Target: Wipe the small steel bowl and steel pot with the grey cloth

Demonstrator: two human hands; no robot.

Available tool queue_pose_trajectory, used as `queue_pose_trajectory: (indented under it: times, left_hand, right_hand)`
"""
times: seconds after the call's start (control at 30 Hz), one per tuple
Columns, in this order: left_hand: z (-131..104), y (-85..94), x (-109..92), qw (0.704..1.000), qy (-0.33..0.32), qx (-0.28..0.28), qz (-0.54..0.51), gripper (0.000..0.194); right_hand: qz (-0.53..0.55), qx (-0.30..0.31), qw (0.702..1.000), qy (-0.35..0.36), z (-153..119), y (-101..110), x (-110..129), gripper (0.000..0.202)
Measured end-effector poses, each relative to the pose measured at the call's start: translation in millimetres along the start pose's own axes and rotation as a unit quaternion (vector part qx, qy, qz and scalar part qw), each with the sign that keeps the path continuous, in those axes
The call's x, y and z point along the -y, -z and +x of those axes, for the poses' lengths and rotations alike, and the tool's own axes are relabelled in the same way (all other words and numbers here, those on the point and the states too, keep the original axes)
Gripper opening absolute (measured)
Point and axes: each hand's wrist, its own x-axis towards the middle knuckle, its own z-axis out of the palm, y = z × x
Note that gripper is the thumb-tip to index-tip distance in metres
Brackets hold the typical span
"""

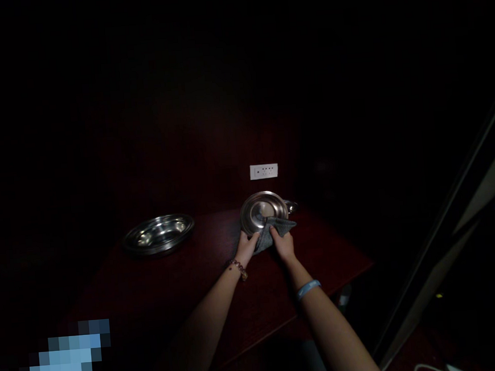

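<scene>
Just beyond the two hands, above the dark red table (198,272), a round, shallow, silver-coloured metal dish (264,200) is tilting its hollow face toward the wearer. Its round outline is presenting no long axis. The left hand (246,246) is gripping the near-left rim, thumb in front; its other fingers are mostly hiding. The right hand (283,244) is clasping a folded grey fabric cloth (282,225) and pressing it against the near-right part of the dish. Both hands are standing about equally near; the left is making bare contact with the rim, while the cloth is covering the right side's contact. Whether the lower edge is touching the table cannot be told.

Behind the dish, to the right, a small shiny metal object (291,206) is partly showing. Well apart to the left, a wide, round, silver metal basin (159,236) is resting on the table. A white rectangular socket panel (264,171) is sitting on the dark red wall (185,162) beyond. Deep shadow is obscuring most of the room.
</scene>
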Motion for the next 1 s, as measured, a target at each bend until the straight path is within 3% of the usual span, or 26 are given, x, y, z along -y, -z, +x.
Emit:
queue_pose_trajectory:
  times: [0.2,1.0]
  left_hand:
    - [-2.0,-0.9,-5.1,1.0,0.003,0.004,-0.001,0.043]
    - [-2.4,-0.3,-3.3,1.0,0.003,0.008,-0.026,0.054]
  right_hand:
    - [0.006,0.002,1.0,0.014,-1.1,0.3,0.8,0.038]
    - [-0.002,0.003,1.0,0.01,-5.7,2.6,8.8,0.038]
